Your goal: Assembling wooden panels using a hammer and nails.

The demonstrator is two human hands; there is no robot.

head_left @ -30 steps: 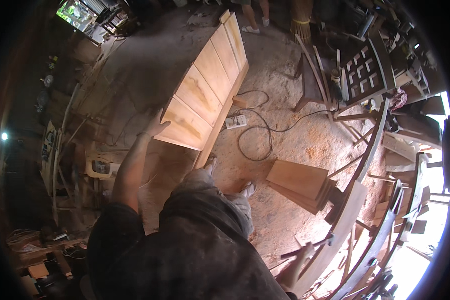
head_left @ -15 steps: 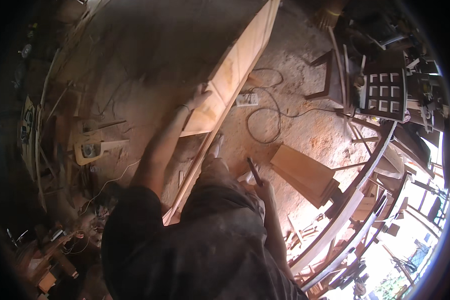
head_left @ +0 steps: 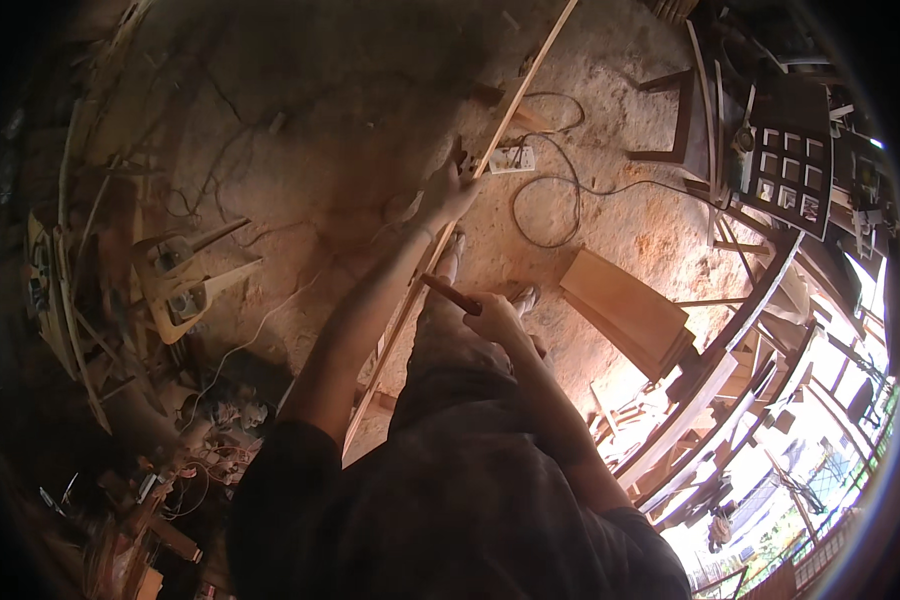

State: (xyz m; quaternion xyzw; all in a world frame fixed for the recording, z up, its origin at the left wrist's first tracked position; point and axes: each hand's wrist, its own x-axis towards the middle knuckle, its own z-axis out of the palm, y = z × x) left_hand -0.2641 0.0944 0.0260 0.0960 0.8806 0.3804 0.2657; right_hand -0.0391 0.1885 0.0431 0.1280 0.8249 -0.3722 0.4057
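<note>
A long wooden panel [head_left: 523, 90] stands nearly edge-on to me, its narrow light edge running from the far side down past my left side. My left hand [head_left: 450, 192] grips that edge around its middle; the fingers are partly hidden. In my right hand [head_left: 494, 320] is a dark brown, stick-like tool [head_left: 451, 294], closed in the fist. The tool's far tip reaches close to the panel's edge; whether it touches I cannot tell. My feet are on the dusty floor [head_left: 610, 210] beside the panel.
To the right lies a stack of flat boards [head_left: 625, 310]. A white power strip [head_left: 512, 159] with a looping dark cable [head_left: 516, 215] rests beyond the panel. A dark lattice panel [head_left: 790, 165] and long timbers line the right. At left stands a yellowish wooden frame [head_left: 175, 325].
The panel has turned from showing its broad face to nearly edge-on. My right hand has raised the tool up and leftward toward the panel. The left hand has shifted slightly right along it.
</note>
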